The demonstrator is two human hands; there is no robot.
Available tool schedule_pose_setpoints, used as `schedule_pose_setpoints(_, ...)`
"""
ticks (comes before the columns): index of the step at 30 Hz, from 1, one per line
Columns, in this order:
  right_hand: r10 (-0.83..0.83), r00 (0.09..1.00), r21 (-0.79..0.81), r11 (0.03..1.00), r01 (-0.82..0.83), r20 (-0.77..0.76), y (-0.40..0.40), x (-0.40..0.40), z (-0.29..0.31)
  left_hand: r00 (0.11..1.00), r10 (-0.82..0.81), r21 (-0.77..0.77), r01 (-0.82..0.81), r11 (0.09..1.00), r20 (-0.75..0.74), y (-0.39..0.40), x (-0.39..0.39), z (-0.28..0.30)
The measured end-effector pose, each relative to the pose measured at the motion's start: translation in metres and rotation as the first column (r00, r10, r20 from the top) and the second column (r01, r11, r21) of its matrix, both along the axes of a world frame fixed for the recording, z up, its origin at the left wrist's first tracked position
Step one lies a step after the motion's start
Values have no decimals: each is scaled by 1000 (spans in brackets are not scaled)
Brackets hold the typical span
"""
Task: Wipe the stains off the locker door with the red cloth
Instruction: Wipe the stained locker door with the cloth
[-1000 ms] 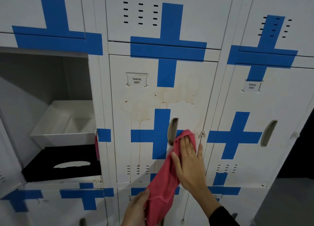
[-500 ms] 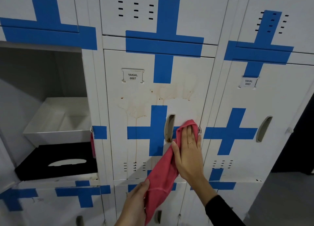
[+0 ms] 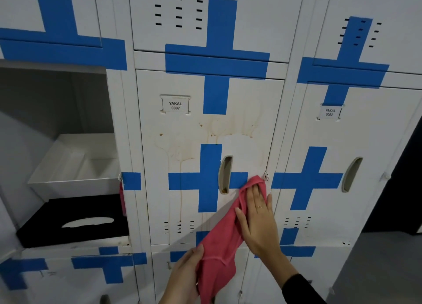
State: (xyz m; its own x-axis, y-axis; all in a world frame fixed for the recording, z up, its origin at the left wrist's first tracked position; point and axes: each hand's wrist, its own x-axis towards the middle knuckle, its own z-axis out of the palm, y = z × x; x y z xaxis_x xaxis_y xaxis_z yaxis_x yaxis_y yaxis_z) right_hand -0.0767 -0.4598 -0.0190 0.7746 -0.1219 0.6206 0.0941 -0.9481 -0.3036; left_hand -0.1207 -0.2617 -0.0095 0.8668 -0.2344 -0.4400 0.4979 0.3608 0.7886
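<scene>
Pressing red cloth [image 3: 222, 242] flat-fingered against stained locker door [image 3: 189, 189] with right hand [image 3: 259, 221]; gripping cloth's lower end in left hand [image 3: 185, 278].

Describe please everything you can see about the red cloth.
The red cloth is a soft, pinkish-red fabric, creased and folded, stretched in a long diagonal band. Its upper end lies flat against the white locker door, over the right arm of a blue tape cross near the door's right edge, pressed there by the right hand with straight fingers. Its lower end hangs bunched in front of the locker below, where the left hand has its grip, thumb on the front of the fabric.
</scene>
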Motion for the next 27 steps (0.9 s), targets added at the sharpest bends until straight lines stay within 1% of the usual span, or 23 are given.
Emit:
schedule_pose_setpoints(3, 7, 999, -46, 999, -9, -47, -7, -4, -15, 1000, -12, 15, 12, 1000, 3, 0, -2, 3)
schedule_pose_setpoints(5, 26, 999, -44, 999, -27, -25, -11, -4, -9, 1000, -10, 17, 10, 1000, 13, -2, -6, 6)
schedule_pose_setpoints(9, 36, 999, -24, 999, -37, -2, -14, -2, -1, 1000, 5, -31, -4, 1000, 15, -5, -10, 3)
schedule_pose_setpoints(11, 33, 998, -37, 999, -35, -44, -10, -5, -14, 1000, -1, -22, 2, 1000, 18, -5, -11, 3)
schedule_pose_setpoints(15, 66, 980, -154, 983, -95, -186, -4, -15, -53, 1000, 11, 62, -11, 998, 12, 1, -6, -7)
schedule_pose_setpoints(17, 42, 986, -191, 979, -74, -164, -6, -15, -51, 1000, 4, 76, -5, 997, 10, 5, -4, -18)
schedule_pose_setpoints(20, -17, 995, -125, 992, 5, -96, -7, -6, -35, 1000, -20, 85, 21, 996, -10, 8, 3, -29)
schedule_pose_setpoints(22, -39, 994, -102, 994, 29, -104, 0, -2, -34, 999, -23, 79, 25, 997, -25, 7, 5, -31)
schedule_pose_setpoints(23, -19, 990, -127, 992, 1, -138, 5, -2, -38, 999, -17, 77, 20, 997, -32, 6, 6, -31)
schedule_pose_setpoints(25, 57, 975, -244, 964, -110, -215, 12, -6, -52, 999, 17, 87, -14, 996, -42, 7, 7, -34)
schedule_pose_setpoints(26, 75, 970, -296, 944, -144, -231, 13, -7, -57, 999, 27, 100, -23, 995, -38, 7, 9, -35)
schedule_pose_setpoints(27, 70, 970, -305, 942, -141, -233, 15, -8, -58, 998, 35, 114, -29, 993, -46, 7, 11, -37)
